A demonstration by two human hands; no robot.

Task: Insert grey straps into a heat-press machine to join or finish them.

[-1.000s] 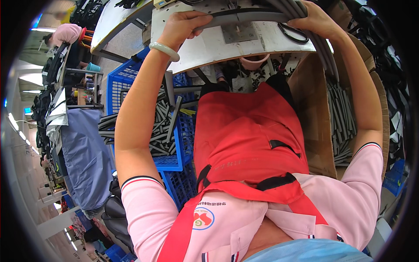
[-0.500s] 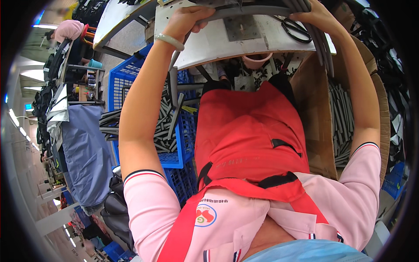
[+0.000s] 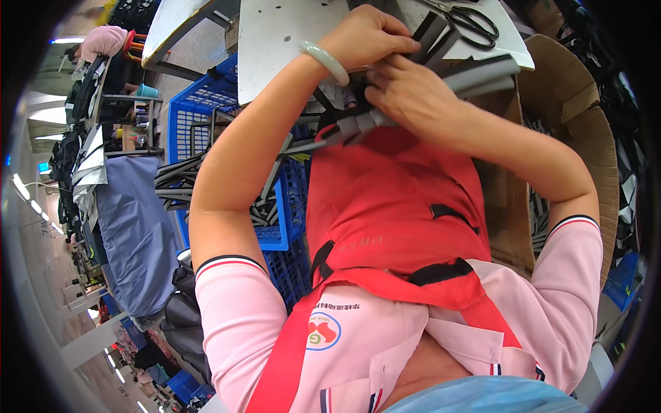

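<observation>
A bundle of long grey foam strips (image 3: 478, 76) lies across the front edge of the white table, its near end over my red apron. My right hand (image 3: 416, 93) is closed around the middle of it. Close above, my left hand (image 3: 368, 38), with a pale bangle on the wrist, has its thumb and fingers pinched together beside the bundle. What they pinch, if anything, is hidden. Dark flat strips (image 3: 435, 38) stick out past the left fingertips. Black-handled scissors (image 3: 474, 26) rest on the table just beyond them.
To my left stands a blue plastic crate (image 3: 275, 237) with grey pieces inside and long strips across its rim. An open cardboard carton (image 3: 595, 144) on my right also holds grey pieces. Farther left are a blue-grey cover (image 3: 134, 237) and a person in pink (image 3: 103, 43).
My hands were apart at the table's far side, with strips spanning between them. They have come together nearer my body, and the bundle now reaches over the apron.
</observation>
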